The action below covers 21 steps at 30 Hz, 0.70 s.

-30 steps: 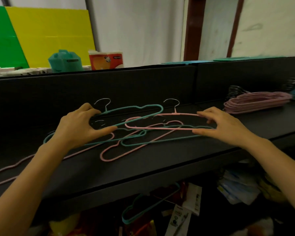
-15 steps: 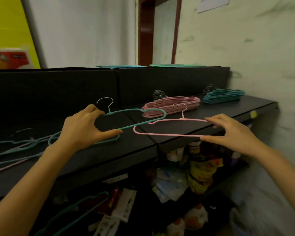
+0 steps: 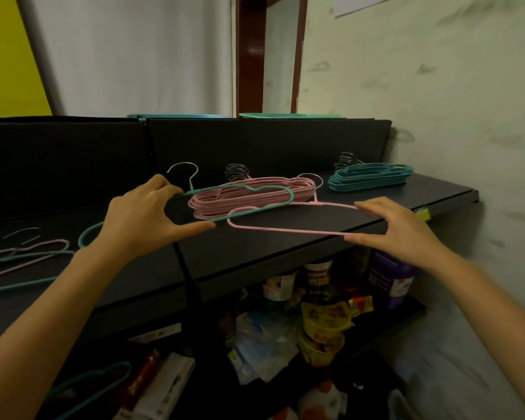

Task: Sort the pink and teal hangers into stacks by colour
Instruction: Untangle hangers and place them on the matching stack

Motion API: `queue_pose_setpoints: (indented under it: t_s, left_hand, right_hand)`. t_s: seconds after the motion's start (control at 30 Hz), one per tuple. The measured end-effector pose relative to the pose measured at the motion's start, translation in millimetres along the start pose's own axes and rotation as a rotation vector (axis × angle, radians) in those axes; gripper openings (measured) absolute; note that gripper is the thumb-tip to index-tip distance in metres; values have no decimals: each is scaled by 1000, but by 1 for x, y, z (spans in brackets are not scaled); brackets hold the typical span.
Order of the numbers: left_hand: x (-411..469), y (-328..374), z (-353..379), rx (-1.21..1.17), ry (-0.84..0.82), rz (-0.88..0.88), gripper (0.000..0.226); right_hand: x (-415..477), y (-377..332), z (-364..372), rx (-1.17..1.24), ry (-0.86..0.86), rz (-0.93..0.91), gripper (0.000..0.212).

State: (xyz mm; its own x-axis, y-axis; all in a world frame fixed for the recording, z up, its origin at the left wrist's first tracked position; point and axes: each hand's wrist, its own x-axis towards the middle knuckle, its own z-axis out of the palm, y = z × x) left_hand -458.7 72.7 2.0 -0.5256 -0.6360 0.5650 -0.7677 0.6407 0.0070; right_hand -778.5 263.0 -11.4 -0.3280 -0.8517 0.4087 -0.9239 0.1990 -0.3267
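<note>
L hand (image 3: 140, 219) grips teal hanger (image 3: 292, 196), R hand (image 3: 397, 228) pinches pink hanger (image 3: 331, 204), both near pink stack (image 3: 270, 197); teal stack (image 3: 373, 178) far right.

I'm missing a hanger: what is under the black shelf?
A teal hanger, bottles, yellow cups and packets; the shelf hides whatever lies further back.
</note>
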Motion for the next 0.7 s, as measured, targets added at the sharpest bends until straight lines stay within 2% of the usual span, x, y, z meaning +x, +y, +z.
queue_pose_setpoints:
  t_s: [0.23,0.47,0.6,0.7]
  left_hand:
    - [42,-11,14,28,39,-56,100]
    - [88,-20,12,76,12,-150,100]
    - [106,-21,20,102,6,-168,94]
    - [115,-21,28,111,-7,-176,101]
  right_hand:
    - [71,13,30,79,-20,-86,88]
    - [161,11,61,129,-117,-230,73]
    - [194,11,79,142,-161,-284,74]
    - [210,14,90,144,-221,-302,80]
